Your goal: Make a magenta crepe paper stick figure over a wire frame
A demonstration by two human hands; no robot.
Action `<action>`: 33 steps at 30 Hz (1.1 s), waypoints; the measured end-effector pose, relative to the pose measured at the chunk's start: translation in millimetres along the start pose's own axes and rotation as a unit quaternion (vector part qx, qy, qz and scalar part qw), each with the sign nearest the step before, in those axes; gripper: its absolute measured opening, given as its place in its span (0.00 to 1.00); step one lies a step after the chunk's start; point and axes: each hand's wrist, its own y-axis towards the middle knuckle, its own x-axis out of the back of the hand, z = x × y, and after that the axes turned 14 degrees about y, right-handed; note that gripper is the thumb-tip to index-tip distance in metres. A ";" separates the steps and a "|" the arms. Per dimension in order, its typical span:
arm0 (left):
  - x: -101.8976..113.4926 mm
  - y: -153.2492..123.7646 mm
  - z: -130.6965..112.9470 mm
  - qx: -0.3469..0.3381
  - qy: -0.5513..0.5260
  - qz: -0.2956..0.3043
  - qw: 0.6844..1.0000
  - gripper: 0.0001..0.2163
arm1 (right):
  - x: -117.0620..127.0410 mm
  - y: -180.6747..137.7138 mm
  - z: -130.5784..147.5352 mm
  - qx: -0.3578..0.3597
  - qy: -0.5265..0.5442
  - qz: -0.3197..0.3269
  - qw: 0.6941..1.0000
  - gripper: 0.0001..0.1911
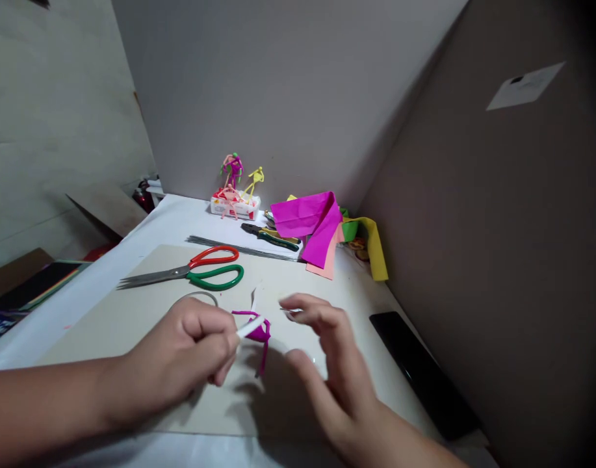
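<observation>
Lower centre: left hand (190,348) grips white strip (249,327) before magenta figure (264,335) | right hand (339,364) spread wide | Step: apparently strip-handling | Next: likely calls for delicate fingertips

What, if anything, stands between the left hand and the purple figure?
The white strip does: held in the left hand, it reaches across the front of the purple figure in this view. Whether strip and figure touch can't be told. Nothing else visible stands between them.
</observation>
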 end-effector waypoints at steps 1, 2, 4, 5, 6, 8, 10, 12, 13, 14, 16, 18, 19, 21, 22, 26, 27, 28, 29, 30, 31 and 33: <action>-1.7 0.9 -1.4 -0.016 0.022 0.023 0.999 0.15 | -1.6 0.3 -3.7 -0.022 0.003 0.029 0.999 0.19; -3.5 1.5 -3.3 -0.031 0.045 0.034 0.998 0.15 | -3.9 0.5 -7.5 -0.034 0.013 0.046 0.998 0.23; -5.9 2.2 -7.9 -0.064 0.091 0.025 0.994 0.13 | -7.9 1.3 -14.9 -0.036 0.039 0.041 0.998 0.21; -6.6 2.3 -10.0 -0.085 0.117 0.011 0.989 0.12 | -8.2 2.6 -18.4 -0.034 0.046 0.020 0.998 0.19; -7.1 2.3 -11.3 -0.108 0.146 -0.004 0.983 0.10 | -6.6 4.9 -22.0 -0.036 0.047 -0.008 0.998 0.16; -8.3 2.0 -10.5 -0.160 0.206 -0.056 0.964 0.07 | 3.5 12.3 -30.3 -0.053 0.026 -0.059 0.996 0.12; -10.5 1.5 -4.6 -0.213 0.258 -0.114 0.936 0.08 | 20.7 21.7 -41.2 -0.080 -0.034 -0.077 0.993 0.11; -13.8 1.3 4.5 -0.234 0.316 -0.139 0.909 0.11 | 38.6 30.0 -53.1 -0.114 -0.172 -0.037 0.978 0.13; -15.7 1.4 9.1 -0.228 0.349 -0.140 0.898 0.11 | 45.3 32.6 -58.2 -0.120 -0.209 -0.033 0.970 0.14; -17.7 1.7 13.2 -0.215 0.383 -0.132 0.889 0.12 | 49.3 34.0 -61.8 -0.120 -0.240 -0.034 0.963 0.15; -21.4 3.0 18.5 -0.176 0.447 -0.105 0.871 0.14 | 47.6 32.7 -63.0 -0.105 -0.276 -0.045 0.954 0.15; -24.0 4.9 20.0 -0.138 0.499 -0.070 0.853 0.15 | 34.3 26.5 -56.3 -0.097 -0.290 -0.036 0.952 0.11; -24.9 5.9 19.7 -0.121 0.520 -0.053 0.844 0.16 | 25.0 22.2 -51.1 -0.100 -0.287 -0.019 0.952 0.08; -25.9 7.3 18.3 -0.094 0.553 -0.021 0.827 0.15 | 5.8 13.1 -40.3 -0.160 -0.254 0.058 0.952 0.08; -26.1 7.6 17.9 -0.084 0.568 -0.002 0.819 0.15 | -2.6 9.1 -36.2 -0.179 -0.244 0.095 0.948 0.09; -27.5 5.8 21.2 -0.078 0.604 0.032 0.792 0.10 | -20.0 1.0 -32.2 -0.208 -0.257 0.132 0.935 0.12; -28.0 5.1 23.1 -0.082 0.604 0.021 0.792 0.10 | -21.0 0.6 -33.2 -0.213 -0.255 0.129 0.934 0.11; -28.5 4.4 25.1 -0.085 0.601 0.005 0.794 0.11 | -21.3 0.4 -34.2 -0.218 -0.250 0.127 0.935 0.10; -28.8 3.8 26.6 -0.089 0.598 -0.008 0.797 0.12 | -21.2 0.4 -35.1 -0.223 -0.243 0.125 0.936 0.10; -28.8 3.3 27.5 -0.093 0.595 -0.016 0.798 0.13 | -21.0 0.4 -35.7 -0.228 -0.236 0.121 0.937 0.11; -28.3 2.9 27.4 -0.098 0.593 -0.019 0.799 0.14 | -20.7 0.4 -36.1 -0.234 -0.227 0.114 0.939 0.12; -25.8 1.8 24.0 -0.106 0.593 -0.015 0.798 0.15 | -20.0 0.9 -36.6 -0.254 -0.190 0.088 0.944 0.14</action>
